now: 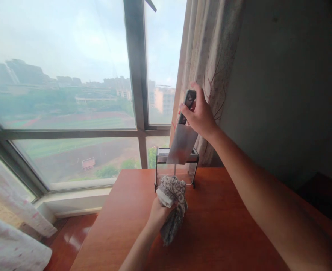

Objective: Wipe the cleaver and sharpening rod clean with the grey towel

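Right hand [202, 116] clamped round the dark, patterned handle of a cleaver [182, 143], raised above the far end of the table [117, 218]. Blade broad, grey, near-rectangular, tilted, handle end uppermost. Left hand [159, 212] closed on a bunched cloth [177, 194], below the blade and nearer the viewer.

Container: a clear-walled knife holder [197, 158] standing upright near the table's far edge. Slotted top, dark edging, small feet. Blade's lower end shows whole in front of the holder's top, outside the slots; cannot tell whether metal touches it. Interior contents unclear: cleaver and cloth screen much of the front, and a thin upright strip shows between them.

Surroundings: curtain [208, 49] hanging behind the right hand, pale with a branching print. Window [70, 101] to the left, grey-framed, green ground and buildings hazy beyond. Another pale curtain [10, 244] low at left, by a glossy red-brown floor [74, 237]. Dark wall [278, 75] at right.

Textures: cloth fluffy, grey and white mottled, folded into a crumpled wad. Tabletop reddish-brown, smooth, faint sheen.
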The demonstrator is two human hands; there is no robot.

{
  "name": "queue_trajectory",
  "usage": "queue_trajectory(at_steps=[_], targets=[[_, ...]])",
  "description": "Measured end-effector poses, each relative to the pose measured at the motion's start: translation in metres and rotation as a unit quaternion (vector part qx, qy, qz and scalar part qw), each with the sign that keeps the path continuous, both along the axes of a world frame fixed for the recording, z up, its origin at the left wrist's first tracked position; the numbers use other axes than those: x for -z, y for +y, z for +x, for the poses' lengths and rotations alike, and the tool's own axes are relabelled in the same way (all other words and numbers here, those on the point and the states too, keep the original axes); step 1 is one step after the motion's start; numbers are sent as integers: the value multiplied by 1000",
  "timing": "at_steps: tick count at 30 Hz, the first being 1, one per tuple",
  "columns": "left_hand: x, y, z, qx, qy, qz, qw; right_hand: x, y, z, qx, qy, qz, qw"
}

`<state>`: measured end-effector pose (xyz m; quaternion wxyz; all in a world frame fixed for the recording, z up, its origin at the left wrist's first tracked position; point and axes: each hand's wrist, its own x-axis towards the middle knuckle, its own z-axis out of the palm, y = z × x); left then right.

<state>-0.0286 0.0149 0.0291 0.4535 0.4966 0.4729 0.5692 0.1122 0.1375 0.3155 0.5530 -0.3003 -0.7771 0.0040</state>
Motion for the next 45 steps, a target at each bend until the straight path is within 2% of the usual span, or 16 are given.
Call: queue_trajectory(at_steps=[3, 7, 17, 27, 31, 35, 41, 45], targets=[[4, 3, -2, -15, -4, -15, 1000, -17, 13, -13, 5, -33, 33, 999], [5, 4, -3, -38, -16, -59, 997, -26, 23, -31, 18, -62, 51, 997], [14, 8, -7, -67, -40, -83, 993, -16, 39, -49, 43, -129, 59, 989], [9, 7, -5, -72, -41, -77, 994, -7, 44, -59, 33, -152, 36, 987], [9, 7, -5, -66, -48, -83, 993, 6, 45, -65, 17, -138, 14, 990], [8, 6, -6, -65, -48, -75, 994, 30, 42, -67, 25, -137, -23, 990], [7, 6, -7, -65, -68, -63, 994, 74, 36, -64, 30, -137, -116, 983], [6, 6, -7, -60, -89, -66, 992, 96, 33, -60, 35, -142, -174, 974]])
